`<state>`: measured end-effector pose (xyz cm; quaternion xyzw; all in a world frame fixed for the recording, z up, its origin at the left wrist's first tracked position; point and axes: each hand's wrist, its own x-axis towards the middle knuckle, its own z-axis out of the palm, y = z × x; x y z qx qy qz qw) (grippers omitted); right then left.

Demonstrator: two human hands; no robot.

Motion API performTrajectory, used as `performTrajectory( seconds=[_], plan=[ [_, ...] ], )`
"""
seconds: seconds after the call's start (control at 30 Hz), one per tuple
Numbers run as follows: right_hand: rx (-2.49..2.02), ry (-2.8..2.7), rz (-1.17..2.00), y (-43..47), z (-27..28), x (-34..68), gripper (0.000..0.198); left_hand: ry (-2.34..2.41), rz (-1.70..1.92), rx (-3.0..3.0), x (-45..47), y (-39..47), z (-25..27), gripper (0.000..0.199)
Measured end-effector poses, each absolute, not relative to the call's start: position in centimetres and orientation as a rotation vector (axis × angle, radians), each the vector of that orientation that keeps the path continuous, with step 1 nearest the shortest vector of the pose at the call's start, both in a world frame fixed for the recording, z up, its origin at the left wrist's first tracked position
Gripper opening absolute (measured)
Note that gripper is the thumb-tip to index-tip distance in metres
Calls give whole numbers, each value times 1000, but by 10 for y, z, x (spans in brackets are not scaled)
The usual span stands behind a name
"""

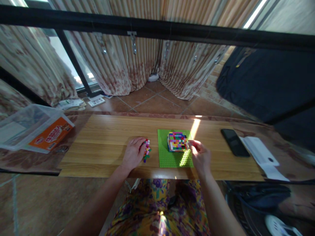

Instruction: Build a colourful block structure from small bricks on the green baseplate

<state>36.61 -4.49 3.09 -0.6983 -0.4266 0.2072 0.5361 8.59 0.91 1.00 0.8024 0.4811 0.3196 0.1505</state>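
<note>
A block of many-coloured toy bricks [177, 143] stands on a green studded baseplate [163, 159]. My right hand [201, 156] is at the block's right side, thumb and forefinger pinched together; whatever lies between the fingertips is too small to make out. To the left of the baseplate, a small pile of loose toy bricks [147, 151] in pink, white, green and other colours rests on the wood. My left hand [134, 153] lies palm down against the left side of that pile, fingers loosely extended and partly covering it.
The wooden table [103, 144] carries a black phone [235, 142] at the right, beside a white box [262, 151]. A clear plastic tub [36, 114] with an orange label stands at the left end. A dark metal bar [152, 28] crosses beyond the table.
</note>
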Motion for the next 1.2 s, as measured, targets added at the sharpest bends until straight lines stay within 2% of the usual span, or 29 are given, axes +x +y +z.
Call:
performTrajectory(
  seconds=[0.3, 0.57, 1.2],
  plan=[
    [-1586, -867, 583, -38, 26, 364, 34, 1379, 914, 2297, 86, 9, 10, 28],
    [-1632, -993, 477, -40, 33, 361, 27, 1384, 911, 2297, 87, 9, 11, 28],
    [-1767, -1188, 312, -47, 44, 355, 26, 1395, 911, 2304, 87, 8, 10, 27]
  ],
)
